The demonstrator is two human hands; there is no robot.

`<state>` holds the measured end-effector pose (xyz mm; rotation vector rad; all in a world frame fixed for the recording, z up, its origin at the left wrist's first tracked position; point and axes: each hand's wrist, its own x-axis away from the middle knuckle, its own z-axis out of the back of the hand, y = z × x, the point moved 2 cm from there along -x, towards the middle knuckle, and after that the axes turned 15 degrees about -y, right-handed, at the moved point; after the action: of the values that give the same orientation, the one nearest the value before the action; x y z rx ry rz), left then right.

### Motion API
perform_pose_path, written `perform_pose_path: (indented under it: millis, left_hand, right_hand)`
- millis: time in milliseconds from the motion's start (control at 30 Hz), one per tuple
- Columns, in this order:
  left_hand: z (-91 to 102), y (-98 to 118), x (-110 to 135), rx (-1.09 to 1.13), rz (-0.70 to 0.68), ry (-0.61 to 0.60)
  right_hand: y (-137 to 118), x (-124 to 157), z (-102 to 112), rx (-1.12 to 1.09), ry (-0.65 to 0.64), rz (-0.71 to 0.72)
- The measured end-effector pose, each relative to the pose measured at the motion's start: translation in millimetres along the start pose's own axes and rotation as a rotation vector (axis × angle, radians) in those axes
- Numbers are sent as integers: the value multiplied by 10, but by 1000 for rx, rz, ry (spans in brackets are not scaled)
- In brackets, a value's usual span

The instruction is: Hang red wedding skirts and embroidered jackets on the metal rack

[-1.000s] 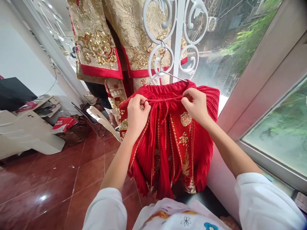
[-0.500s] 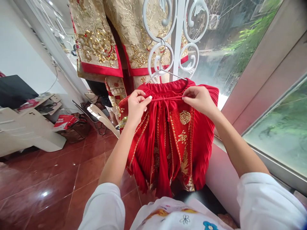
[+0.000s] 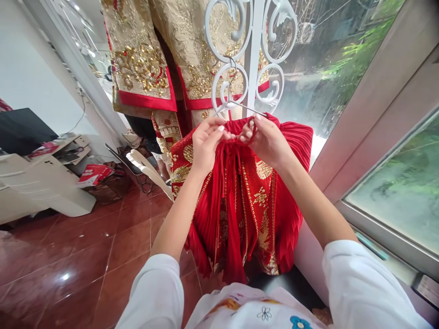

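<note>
A red pleated skirt (image 3: 290,192) with gold embroidery hangs by its gathered waistband from a thin metal hanger (image 3: 247,108). My left hand (image 3: 209,141) is closed at the left front of the waistband, its thumb and fingertips pinching the red drawstring. Close beside it, my right hand (image 3: 265,139) grips the other part of the drawstring, and a loop of red cord (image 3: 254,130) shows by its fingers. Loose red cord ends dangle below the hands. The fingers partly hide the cord where it crosses.
A white scrollwork metal stand (image 3: 255,45) carries the hanger. Behind it hang gold-embroidered garments with red hems (image 3: 147,101). At right is a window frame (image 3: 346,114); at left, a white desk (image 3: 41,183) and a red box (image 3: 94,174) stand over red floor tiles (image 3: 78,246).
Both hands have come together at the middle of the waistband; the cord, earlier stretched straight between them, now loops by the right fingers. The right hand moved left and slightly up.
</note>
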<state>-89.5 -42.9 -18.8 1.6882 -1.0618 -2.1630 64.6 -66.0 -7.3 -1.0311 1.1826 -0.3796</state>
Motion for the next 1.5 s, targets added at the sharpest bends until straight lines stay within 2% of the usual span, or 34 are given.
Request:
perform_pose_path:
  millis: [100, 200, 300, 367, 433, 533, 567, 633, 700, 733, 833, 967, 1167, 1233, 1300, 1367, 1433, 1500]
  left_hand:
    - [126, -93, -49, 76, 116, 81]
    - [258, -208, -43, 97, 205, 123]
    - [334, -242, 25, -2, 160, 94]
    - [362, -171, 106, -194, 100, 56]
    - [378, -32, 197, -501, 38, 89]
    - [324, 196, 272, -963, -57, 174]
    - [276, 239, 264, -1059, -73, 128]
    - [157, 249, 208, -1144, -62, -93]
    - [52, 186, 139, -1160, -14, -330]
    - [21, 146, 108, -1168, 16, -400]
    - [4, 46, 37, -1198, 83, -452]
    - [55, -28, -4, -1153, 98, -438]
    - [82, -185, 17, -1160, 17, -379]
    - [81, -197, 19, -1164, -8, -389]
    - [125, -149, 19, -1127, -66, -365]
    - [261, -67, 35, -1068, -140, -244]
    - [494, -13, 89, -1040, -161, -69]
    - [768, -42, 183, -1046, -94, 44]
  right_hand:
    - [61, -73, 90, 16, 124, -43]
    - [169, -103, 237, 4, 149, -105]
    - [222, -65, 339, -20, 158, -73]
    - [198, 24, 354, 4, 164, -57]
    - [134, 174, 333, 206, 263, 8]
    - [56, 468, 169, 857, 596, 249]
    - [80, 544, 65, 1066, 637, 304]
    - [216, 606, -160, 1361, 523, 266]
    - [400, 579, -343, 1516, 353, 95]
    - [476, 547, -400, 1564, 320, -2]
    - [579, 439, -442, 1636, 288, -189]
    - [520, 436, -350, 1613, 146, -223]
    - [585, 790, -356, 1438, 0, -258]
    - [585, 891, -350, 1418, 2, -219]
    - [485, 933, -251, 1394, 76, -138]
    - [287, 923, -46, 1418, 257, -12]
    - [80, 895, 212, 1488, 466, 97]
    - [-32, 873, 439, 1540, 611, 143]
